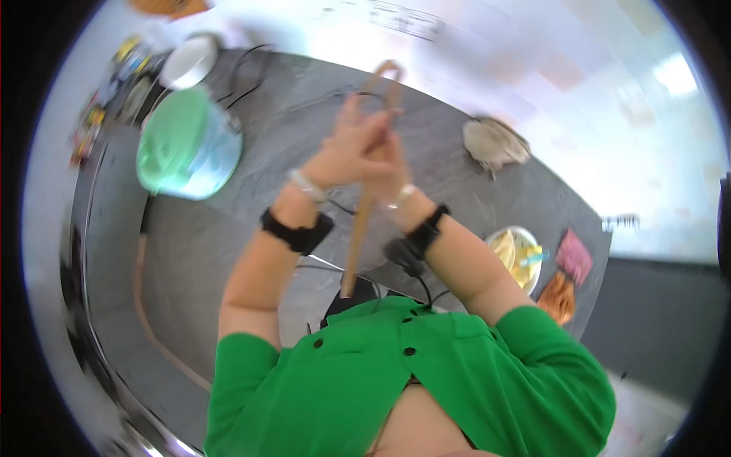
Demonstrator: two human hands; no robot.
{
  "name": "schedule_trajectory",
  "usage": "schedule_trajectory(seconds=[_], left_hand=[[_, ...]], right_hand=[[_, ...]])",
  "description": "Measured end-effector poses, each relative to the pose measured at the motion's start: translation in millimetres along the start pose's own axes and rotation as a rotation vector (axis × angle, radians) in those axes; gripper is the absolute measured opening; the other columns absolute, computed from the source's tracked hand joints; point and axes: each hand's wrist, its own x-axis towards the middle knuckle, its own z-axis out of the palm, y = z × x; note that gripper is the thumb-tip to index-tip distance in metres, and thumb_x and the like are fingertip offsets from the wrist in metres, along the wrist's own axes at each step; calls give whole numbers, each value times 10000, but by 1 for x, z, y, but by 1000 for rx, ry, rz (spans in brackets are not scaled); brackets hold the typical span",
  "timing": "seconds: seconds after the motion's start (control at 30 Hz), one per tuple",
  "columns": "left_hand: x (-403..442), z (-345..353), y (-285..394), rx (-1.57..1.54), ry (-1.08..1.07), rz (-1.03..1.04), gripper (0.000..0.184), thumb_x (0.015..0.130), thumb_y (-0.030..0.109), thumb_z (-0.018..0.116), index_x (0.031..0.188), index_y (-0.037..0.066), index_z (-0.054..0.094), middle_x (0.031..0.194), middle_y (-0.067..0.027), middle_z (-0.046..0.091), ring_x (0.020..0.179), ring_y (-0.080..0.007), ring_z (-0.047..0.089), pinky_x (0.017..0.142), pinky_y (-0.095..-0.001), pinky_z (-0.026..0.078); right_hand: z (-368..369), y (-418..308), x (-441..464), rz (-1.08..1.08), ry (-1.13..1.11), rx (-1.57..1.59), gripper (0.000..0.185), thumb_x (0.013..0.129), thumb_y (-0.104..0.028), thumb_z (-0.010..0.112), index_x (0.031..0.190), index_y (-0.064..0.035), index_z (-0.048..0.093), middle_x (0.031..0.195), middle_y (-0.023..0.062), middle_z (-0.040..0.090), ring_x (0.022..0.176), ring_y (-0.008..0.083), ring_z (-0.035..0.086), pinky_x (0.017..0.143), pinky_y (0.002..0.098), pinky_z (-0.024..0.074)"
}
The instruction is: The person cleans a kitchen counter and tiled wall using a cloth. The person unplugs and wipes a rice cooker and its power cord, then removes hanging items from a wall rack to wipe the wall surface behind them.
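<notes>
My left hand and my right hand meet in front of me over the grey counter, both somewhat blurred. Between them runs a long, narrow tan strap, gripped by closed fingers. Its upper end bends over into a loop above my hands. The lower end hangs straight down toward my green shirt. My left hand lies across my right and hides part of its fingers. Each wrist wears a light band and a black strapped device.
On the grey counter, a green-and-clear bucket stands left, near a white bowl. A beige cloth lies by the wall. To the right are a white container with yellow items, a pink cloth and a brown cloth. Dark cables cross the counter.
</notes>
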Motion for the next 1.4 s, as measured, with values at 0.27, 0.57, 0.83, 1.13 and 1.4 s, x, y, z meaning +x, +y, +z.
schedule_trajectory(seconds=[0.27,0.57,0.83,1.13,1.4], left_hand=[[4,-13,-145,260,41,-84,517,730,52,564,1209,222,474,1409,-288,208,1222,-548,272,970,-592,313],[26,16,-257,695,-186,-456,354,796,4,496,1099,188,505,1466,-193,145,1189,-487,366,897,-512,439],[60,62,-288,719,-405,-485,385,785,78,566,1154,115,462,1362,-230,278,1130,-434,466,921,-452,440],[53,17,-291,500,-285,-606,426,748,53,575,1164,80,489,1206,-229,482,1090,-411,510,929,-406,425],[29,-109,-228,313,-181,-538,377,737,47,532,1113,81,526,950,-200,614,928,-328,602,812,-360,457]], right_hand=[[-44,79,92,317,64,123,470,925,-504,383,1235,-159,463,1198,27,539,1101,198,514,935,434,391],[-99,-3,-76,378,601,-412,443,864,-325,584,1217,-78,484,1151,95,565,993,211,570,809,372,483],[-130,-63,-352,-47,1438,177,821,801,-467,640,1289,65,250,1230,298,436,1081,415,517,874,490,464],[-201,-65,-433,-261,1676,-350,377,851,-117,484,1144,116,439,981,247,597,805,329,643,651,371,568],[-112,-74,-267,-45,1370,-851,283,859,-159,529,1059,40,547,881,155,635,646,209,655,508,286,557]])
